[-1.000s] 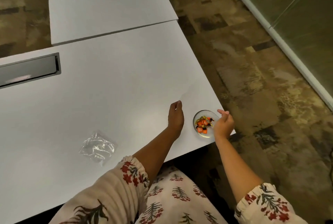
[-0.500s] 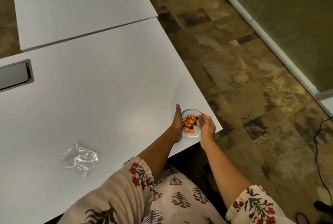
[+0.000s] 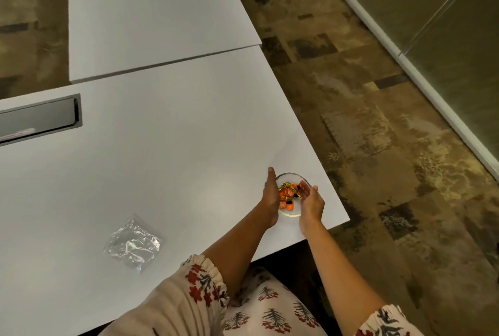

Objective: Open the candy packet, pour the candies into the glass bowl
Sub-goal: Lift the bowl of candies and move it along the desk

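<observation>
Two hands point(image 3: 270, 195) point(image 3: 311, 202) nearer one bowl point(image 3: 293, 214)

The glass bowl point(image 3: 291, 213) sits between the 2 hands, near the corner of the white table point(image 3: 162, 163). The left hand point(image 3: 270, 196) lies edge-on against its left side, fingers straight. The right hand point(image 3: 311, 204) touches its right rim, fingers nearly straight. Orange and gold candies point(image 3: 287, 193) lie in the bowl between the palms. The crumpled clear packet point(image 3: 133, 244) lies flat, well left of the left forearm.
</observation>
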The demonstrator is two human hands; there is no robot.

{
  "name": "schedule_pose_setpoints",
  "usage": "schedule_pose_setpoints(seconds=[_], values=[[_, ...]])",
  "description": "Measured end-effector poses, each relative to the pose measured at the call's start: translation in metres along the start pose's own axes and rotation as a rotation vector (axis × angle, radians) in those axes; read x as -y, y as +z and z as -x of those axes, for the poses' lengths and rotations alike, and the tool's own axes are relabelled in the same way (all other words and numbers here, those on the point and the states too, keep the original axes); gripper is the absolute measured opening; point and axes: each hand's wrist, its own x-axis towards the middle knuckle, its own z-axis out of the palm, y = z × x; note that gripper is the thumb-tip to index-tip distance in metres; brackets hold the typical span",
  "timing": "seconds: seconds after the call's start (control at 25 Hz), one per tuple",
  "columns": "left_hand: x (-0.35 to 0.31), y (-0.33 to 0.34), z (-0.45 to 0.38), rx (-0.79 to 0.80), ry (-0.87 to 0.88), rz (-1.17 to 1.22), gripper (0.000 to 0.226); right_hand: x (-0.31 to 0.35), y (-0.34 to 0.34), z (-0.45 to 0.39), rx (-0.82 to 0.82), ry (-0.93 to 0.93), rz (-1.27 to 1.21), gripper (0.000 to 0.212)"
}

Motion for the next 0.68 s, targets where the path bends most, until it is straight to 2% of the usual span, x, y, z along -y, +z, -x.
schedule_pose_setpoints(seconds=[0.24, 0.68], values=[[-0.030, -0.046, 0.006, -0.055, 0.029, 0.162, 0.056, 0.010, 0.059, 0.018, 0.090, -0.050, 0.062, 0.047], [-0.091, -0.152, 0.032, -0.220, 0.125, 0.318, 0.061, 0.014, 0.184, 0.067, 0.304, -0.064, 0.163, 0.045]])
